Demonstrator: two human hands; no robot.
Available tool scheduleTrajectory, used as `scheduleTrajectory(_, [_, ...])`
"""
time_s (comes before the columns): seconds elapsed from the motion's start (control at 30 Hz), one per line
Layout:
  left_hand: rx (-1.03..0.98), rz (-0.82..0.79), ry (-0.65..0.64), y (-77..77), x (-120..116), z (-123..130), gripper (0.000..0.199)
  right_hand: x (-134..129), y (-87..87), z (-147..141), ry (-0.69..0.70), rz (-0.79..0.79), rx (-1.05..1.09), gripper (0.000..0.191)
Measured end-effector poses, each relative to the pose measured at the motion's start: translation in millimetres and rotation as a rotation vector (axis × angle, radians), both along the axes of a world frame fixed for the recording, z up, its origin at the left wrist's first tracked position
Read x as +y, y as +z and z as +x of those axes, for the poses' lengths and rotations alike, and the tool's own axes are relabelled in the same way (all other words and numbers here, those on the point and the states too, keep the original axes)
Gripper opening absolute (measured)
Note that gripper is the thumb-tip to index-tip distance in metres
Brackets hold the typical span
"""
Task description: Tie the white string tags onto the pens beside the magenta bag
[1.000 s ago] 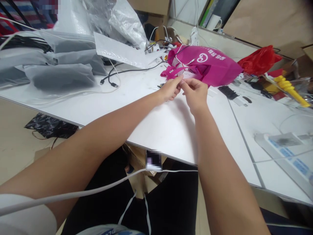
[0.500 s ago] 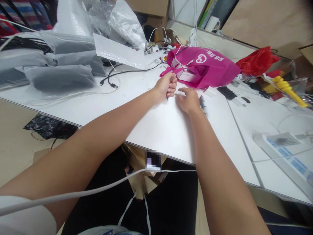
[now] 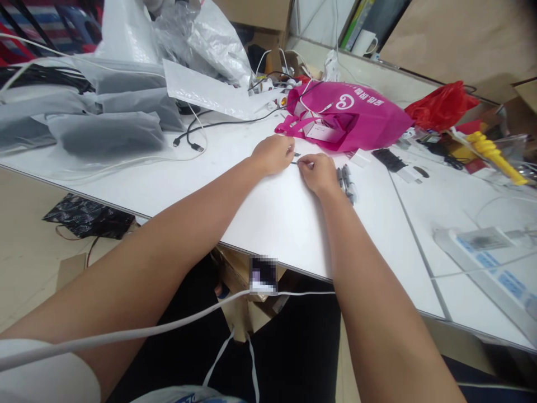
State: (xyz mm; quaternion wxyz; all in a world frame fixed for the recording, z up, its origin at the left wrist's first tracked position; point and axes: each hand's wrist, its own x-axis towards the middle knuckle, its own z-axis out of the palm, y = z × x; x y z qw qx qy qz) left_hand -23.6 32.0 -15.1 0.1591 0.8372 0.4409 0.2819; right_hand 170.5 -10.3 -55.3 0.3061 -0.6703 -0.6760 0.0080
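Note:
Over the white table my left hand (image 3: 273, 154) is closed, its fingers curled, with a short dark piece (image 3: 297, 154) at their tips. Just to the right, my right hand (image 3: 318, 172) pinches a thin dark stick, pen-like (image 3: 294, 163), between thumb and forefinger; its far end points toward my left hand. The hands are close together but apart. Most of what the left fingers hold is hidden. Several grey and black pens (image 3: 346, 183) lie side by side against the right of my right wrist.
Behind my hands lies a pink bag (image 3: 377, 118) with a white box in its mouth. Grey plastic packages (image 3: 109, 134) and black cable plugs (image 3: 195, 146) are on the left. A power strip (image 3: 495, 268) lies right. A white cable (image 3: 168, 329) crosses in front of my body.
My left hand has shifted left and lowered, its fist loosened. My right hand's fingers have closed from a wider spread into a pinch, and it has moved slightly left, showing more of the pens.

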Motion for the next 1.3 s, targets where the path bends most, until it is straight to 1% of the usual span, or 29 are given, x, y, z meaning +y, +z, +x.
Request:
scheduleTrajectory(0.1, [0.102, 0.011, -0.045, -0.9, -1, -1, 0.021, -2, 2.6, -1, 0.013, -0.010, 0.010, 0.027])
scheduleTrajectory(0.3, [0.135, 0.030, -0.096, -1.4, 2, 1, 0.025, -6, 11.9, -4, 0.040, -0.013, 0.042, 0.021])
scheduleTrajectory(0.4, [0.218, 0.019, -0.108, 6.6, -3, 3, 0.029, -7, 13.8, -5, 0.056, -0.029, 0.022, 0.019])
scheduleTrajectory(0.57, [0.414, -0.039, -0.058, 24.1, -18, 7, 0.040, -9, 17.2, -6, 0.082, -0.064, -0.023, 0.021])
scheduleTrajectory(0.67, [0.451, -0.046, -0.071, 27.1, -21, 8, 0.043, -13, 22.2, -7, 0.113, -0.087, 0.001, 0.020])
scheduleTrajectory(0.8, [0.455, -0.047, -0.098, 25.3, -23, 9, 0.046, -18, 29.0, -8, 0.114, -0.118, 0.084, 0.020])
scheduleTrajectory(0.9, [0.425, -0.039, -0.107, 24.4, -23, 8, 0.045, -20, 32.7, -6, 0.106, -0.148, 0.175, 0.016])
scheduleTrajectory(0.97, [0.384, -0.048, -0.104, 24.1, -23, 7, 0.043, -21, 35.2, -2, 0.126, -0.161, 0.274, 0.013])
scheduleTrajectory(1.1, [0.209, -0.077, -0.107, 21.6, -18, 6, 0.037, -21, 41.2, 4, 0.200, -0.171, 0.586, 0.007])
scheduleTrajectory(1.23, [-0.034, -0.111, -0.116, 17.4, -14, 12, 0.025, -22, 45.5, 5, 0.172, -0.189, 0.908, 0.015])
scheduleTrajectory(1.3, [-0.131, -0.123, -0.118, 16.0, -14, 15, 0.017, -22, 46.0, 3, 0.165, -0.211, 1.009, 0.022])
